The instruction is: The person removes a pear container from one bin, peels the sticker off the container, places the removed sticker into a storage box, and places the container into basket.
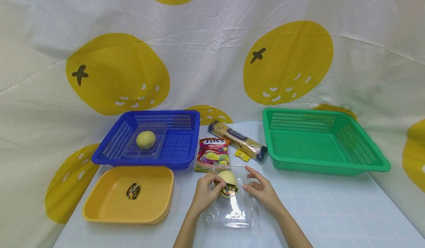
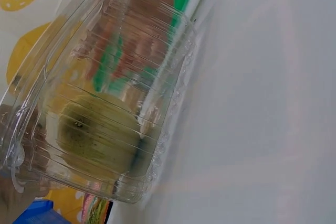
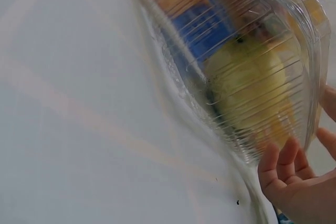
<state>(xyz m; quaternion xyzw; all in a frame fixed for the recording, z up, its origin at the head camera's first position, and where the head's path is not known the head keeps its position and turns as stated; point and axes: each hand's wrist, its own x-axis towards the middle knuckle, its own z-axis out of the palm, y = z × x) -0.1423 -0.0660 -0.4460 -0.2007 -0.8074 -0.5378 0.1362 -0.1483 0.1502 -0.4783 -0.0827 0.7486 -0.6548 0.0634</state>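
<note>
A clear plastic clamshell box with a pale yellow round fruit inside lies before me. My left hand reaches over the lid, thumb and forefinger pinching the edge of a dark patterned sticker. At the box's right side is my right hand, fingers spread and loosely bent, fingertips right at the lid's edge. The fruit shows through the ribbed wall in the left wrist view. Bent fingers of the right hand appear beside the box in the right wrist view.
A yellow basin at left holds another dark sticker. Behind it, a blue basket contains a second boxed fruit. A candy bag, a spaghetti pack and a small yellow packet lie beyond; a green basket stands right.
</note>
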